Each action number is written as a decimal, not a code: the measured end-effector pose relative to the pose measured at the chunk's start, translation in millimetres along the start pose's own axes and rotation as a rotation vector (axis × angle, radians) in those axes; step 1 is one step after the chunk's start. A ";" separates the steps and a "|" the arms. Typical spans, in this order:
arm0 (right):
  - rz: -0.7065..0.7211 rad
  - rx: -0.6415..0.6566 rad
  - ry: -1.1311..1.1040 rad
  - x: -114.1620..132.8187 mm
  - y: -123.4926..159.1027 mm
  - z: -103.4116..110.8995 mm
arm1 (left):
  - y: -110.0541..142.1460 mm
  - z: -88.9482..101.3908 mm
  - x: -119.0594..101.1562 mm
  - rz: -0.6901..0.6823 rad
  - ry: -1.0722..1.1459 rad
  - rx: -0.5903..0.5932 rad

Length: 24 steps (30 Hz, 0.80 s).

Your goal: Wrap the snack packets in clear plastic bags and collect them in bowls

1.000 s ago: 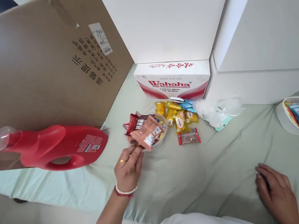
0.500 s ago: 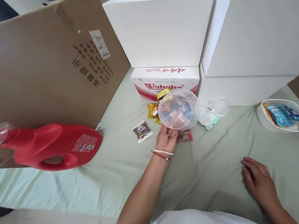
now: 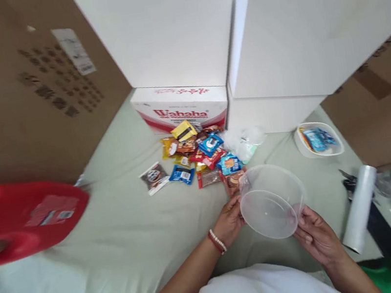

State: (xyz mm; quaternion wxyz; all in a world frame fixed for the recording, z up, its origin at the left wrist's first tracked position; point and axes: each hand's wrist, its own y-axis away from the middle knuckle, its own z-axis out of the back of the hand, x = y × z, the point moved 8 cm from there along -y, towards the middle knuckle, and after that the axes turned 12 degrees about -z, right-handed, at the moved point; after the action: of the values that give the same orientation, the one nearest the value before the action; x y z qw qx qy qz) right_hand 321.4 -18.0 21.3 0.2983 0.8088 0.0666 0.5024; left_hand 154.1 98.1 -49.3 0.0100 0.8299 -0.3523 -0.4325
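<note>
A clear round plastic tub (image 3: 268, 214) is tilted between my two hands, close in front of my body. My left hand (image 3: 229, 221), with bracelets at the wrist, grips its left side. On the opposite side my right hand (image 3: 315, 231) has its fingers closed on the wall. Nothing shows inside the tub. Just beyond it lies a pile of small wrapped snacks, among them a yellow packet (image 3: 184, 131), a blue packet (image 3: 211, 144) and a brown packet (image 3: 209, 178). A crumpled clear plastic bag (image 3: 244, 141) touches the pile's right side.
A Wahaha carton (image 3: 182, 106) and tall white boxes (image 3: 274, 35) stand behind the pile. To the left are a red jug (image 3: 25, 218) and a cardboard box (image 3: 24, 94). At right sit a white container (image 3: 318, 139) of packets, keys (image 3: 350, 184) and a white roll (image 3: 360, 209).
The tub has come off the snack pile toward my body, uncovering the packets. My right hand has left the table and taken hold of it. The view has turned right.
</note>
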 end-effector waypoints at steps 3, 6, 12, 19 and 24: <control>0.257 -0.187 0.113 51.6 15.5 35.7 | 7.0 8.2 -1.3 -0.076 -0.295 0.069; 0.522 -0.578 0.460 135.6 23.5 92.1 | 21.6 14.0 -19.8 -0.343 -0.755 0.159; 0.446 -1.228 1.264 275.1 -58.2 186.2 | 66.5 32.0 -39.7 -0.643 -1.241 0.167; 0.166 -1.157 1.424 315.9 -186.9 212.6 | 93.9 67.3 -55.0 -0.736 -1.438 -0.079; 0.195 -1.154 1.499 310.4 -215.3 209.3 | 91.9 64.8 -60.2 -0.757 -1.457 -0.076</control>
State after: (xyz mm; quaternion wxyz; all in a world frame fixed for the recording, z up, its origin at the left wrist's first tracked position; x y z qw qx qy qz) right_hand 692.1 196.5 76.5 0.4880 0.0060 -0.0857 0.8686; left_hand 31.4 83.5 -17.5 -0.3395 0.4029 0.0483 -0.8486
